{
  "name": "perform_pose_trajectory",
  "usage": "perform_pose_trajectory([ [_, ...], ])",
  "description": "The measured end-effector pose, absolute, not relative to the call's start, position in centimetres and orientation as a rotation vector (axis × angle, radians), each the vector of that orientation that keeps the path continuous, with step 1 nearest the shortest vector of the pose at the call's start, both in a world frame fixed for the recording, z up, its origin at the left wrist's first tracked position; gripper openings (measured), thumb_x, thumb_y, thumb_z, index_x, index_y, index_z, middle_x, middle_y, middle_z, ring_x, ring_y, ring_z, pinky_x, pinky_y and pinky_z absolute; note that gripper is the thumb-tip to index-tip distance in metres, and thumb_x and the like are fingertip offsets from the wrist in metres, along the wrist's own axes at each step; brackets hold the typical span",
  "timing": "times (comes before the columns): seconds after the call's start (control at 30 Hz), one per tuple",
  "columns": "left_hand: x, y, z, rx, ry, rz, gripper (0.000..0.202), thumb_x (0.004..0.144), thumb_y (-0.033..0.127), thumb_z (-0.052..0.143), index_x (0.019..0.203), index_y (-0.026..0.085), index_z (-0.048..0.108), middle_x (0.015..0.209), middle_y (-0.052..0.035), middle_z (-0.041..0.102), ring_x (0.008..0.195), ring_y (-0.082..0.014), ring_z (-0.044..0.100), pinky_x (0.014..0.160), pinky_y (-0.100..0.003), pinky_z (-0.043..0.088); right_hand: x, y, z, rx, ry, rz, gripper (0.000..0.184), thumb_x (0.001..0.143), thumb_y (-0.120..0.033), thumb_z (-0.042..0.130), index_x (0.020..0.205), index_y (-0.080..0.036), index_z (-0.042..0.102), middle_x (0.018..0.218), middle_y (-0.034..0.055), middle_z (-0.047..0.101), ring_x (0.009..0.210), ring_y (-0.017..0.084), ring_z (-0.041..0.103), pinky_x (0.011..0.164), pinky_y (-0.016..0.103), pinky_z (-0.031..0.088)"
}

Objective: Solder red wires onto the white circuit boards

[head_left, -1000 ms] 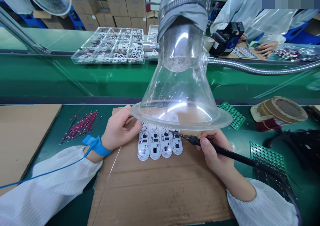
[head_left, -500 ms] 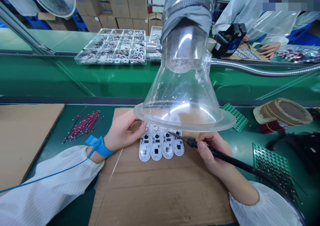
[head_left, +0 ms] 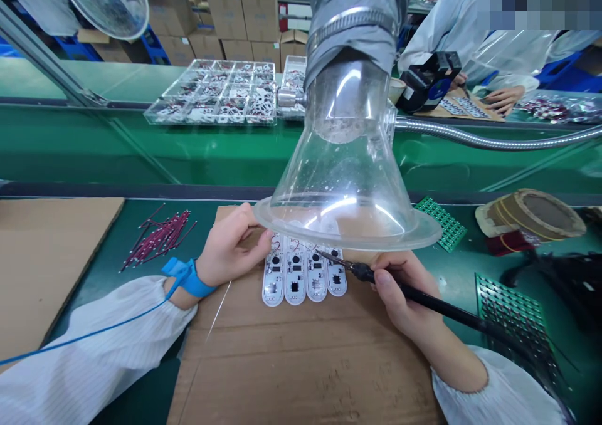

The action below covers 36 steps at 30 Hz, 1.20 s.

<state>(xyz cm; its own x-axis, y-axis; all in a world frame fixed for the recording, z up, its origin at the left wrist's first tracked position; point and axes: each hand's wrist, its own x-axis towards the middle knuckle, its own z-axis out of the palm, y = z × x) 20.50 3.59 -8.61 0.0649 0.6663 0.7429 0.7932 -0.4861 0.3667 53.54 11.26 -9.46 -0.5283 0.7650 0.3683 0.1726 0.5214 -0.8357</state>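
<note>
Clock centred on the four white circuit boards: they stand close side by side on the cardboard sheet, upper ends behind the clear funnel's rim, which limits room at 12 to 1. Most room at 6, where cardboard runs out of frame. Sheet's left edge slants down at 7 to 8, green tabletop beyond it. Red wire pile at 10, green panel at 2, second panel at 4.

Left hand: thumb and index nearly together beside leftmost board; thin pale wire runs out below it toward 7. Can't tell if fingers pinch it. Right hand: fingers wrapped around soldering iron, pen-style, tip over the upper part of the boards; contact too small to tell.

Left forearm enters from 8, blue strap on wrist, knuckles up. Right forearm enters from 4, iron pointing toward 10.
</note>
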Motion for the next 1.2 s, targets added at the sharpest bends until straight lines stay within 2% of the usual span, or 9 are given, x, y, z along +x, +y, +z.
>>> perform_pose_trajectory([
  [0.17, 20.5, 3.5, -8.5, -2.225, -1.520, -1.395, 0.017, 0.097, 0.014, 0.068, 0.112, 0.022, 0.066, 0.092, -0.0034, 0.074, 0.077, -0.0169, 0.068, 0.065, -0.029, 0.055, 52.9, 11.2, -8.9, -0.781, -2.057, 0.936, 0.013, 0.108, -0.034, 0.066, 0.099, -0.026, 0.063, 0.080, -0.0005, 0.068, 0.060, 0.014, 0.063, 0.054, 0.025, 0.050],
  [0.37, 20.5, 3.5, -8.5, -2.247, -1.554, -1.356, 0.009, 0.099, 0.017, 0.067, 0.107, 0.021, 0.066, 0.091, -0.0044, 0.077, 0.079, -0.0176, 0.072, 0.067, -0.030, 0.059, 52.1, 11.1, -7.8, -0.737, -2.090, 0.926, 0.011, 0.105, -0.027, 0.067, 0.095, -0.026, 0.063, 0.076, -0.0026, 0.068, 0.054, 0.011, 0.062, 0.048, 0.020, 0.047],
  [0.57, 20.8, 3.6, -8.5, -2.260, -1.501, -1.349, 0.009, 0.098, 0.014, 0.067, 0.102, 0.021, 0.064, 0.095, -0.0036, 0.078, 0.088, -0.0176, 0.075, 0.073, -0.029, 0.060, 52.0, 11.1, -7.7, -0.769, -2.109, 0.884, 0.012, 0.104, -0.028, 0.067, 0.093, -0.025, 0.063, 0.072, -0.0023, 0.068, 0.052, 0.012, 0.061, 0.047, 0.021, 0.047],
  [0.7, 20.8, 3.6, -8.6, -2.229, -1.499, -1.358, 0.008, 0.098, 0.016, 0.066, 0.100, 0.022, 0.062, 0.083, -0.0008, 0.070, 0.074, -0.0155, 0.066, 0.062, -0.028, 0.052, 52.0, 11.1, -7.7, -0.790, -2.117, 0.870, 0.013, 0.103, -0.029, 0.067, 0.092, -0.025, 0.062, 0.071, -0.0028, 0.067, 0.050, 0.012, 0.059, 0.046, 0.022, 0.045],
  [0.83, 20.6, 3.7, -8.6, -2.157, -1.540, -1.409, 0.008, 0.096, 0.014, 0.065, 0.095, 0.021, 0.061, 0.070, 0.0048, 0.049, 0.061, -0.0119, 0.045, 0.054, -0.026, 0.036, 52.1, 11.3, -7.9, -0.777, -2.116, 0.896, 0.011, 0.104, -0.027, 0.066, 0.094, -0.026, 0.063, 0.074, -0.0028, 0.067, 0.054, 0.012, 0.060, 0.048, 0.022, 0.045],
  [0.9, 20.6, 3.7, -8.6, -2.128, -1.573, -1.424, 0.009, 0.096, 0.014, 0.063, 0.092, 0.021, 0.059, 0.068, 0.0060, 0.041, 0.060, -0.0115, 0.040, 0.053, -0.027, 0.032, 52.4, 11.4, -8.3, -0.790, -2.118, 0.909, 0.011, 0.105, -0.028, 0.066, 0.094, -0.026, 0.063, 0.075, -0.0021, 0.066, 0.056, 0.013, 0.061, 0.050, 0.023, 0.046],
  [1.07, 20.5, 3.9, -8.8, -2.010, -1.648, -1.505, 0.011, 0.094, 0.011, 0.063, 0.091, 0.021, 0.057, 0.072, 0.0051, 0.042, 0.062, -0.0119, 0.039, 0.056, -0.029, 0.029, 53.1, 11.2, -8.5, -0.776, -1.895, 0.956, 0.017, 0.107, -0.038, 0.067, 0.097, -0.026, 0.064, 0.078, -0.0011, 0.067, 0.060, 0.014, 0.063, 0.055, 0.026, 0.050],
  [1.2, 20.4, 4.0, -9.0, -2.036, -1.634, -1.575, 0.012, 0.096, 0.011, 0.061, 0.094, 0.021, 0.056, 0.076, 0.0050, 0.041, 0.063, -0.0112, 0.040, 0.056, -0.028, 0.029, 52.4, 10.6, -6.4, -0.842, -1.713, 1.040, 0.030, 0.108, -0.043, 0.066, 0.086, -0.024, 0.060, 0.067, -0.0021, 0.061, 0.055, 0.014, 0.057, 0.053, 0.027, 0.046],
])
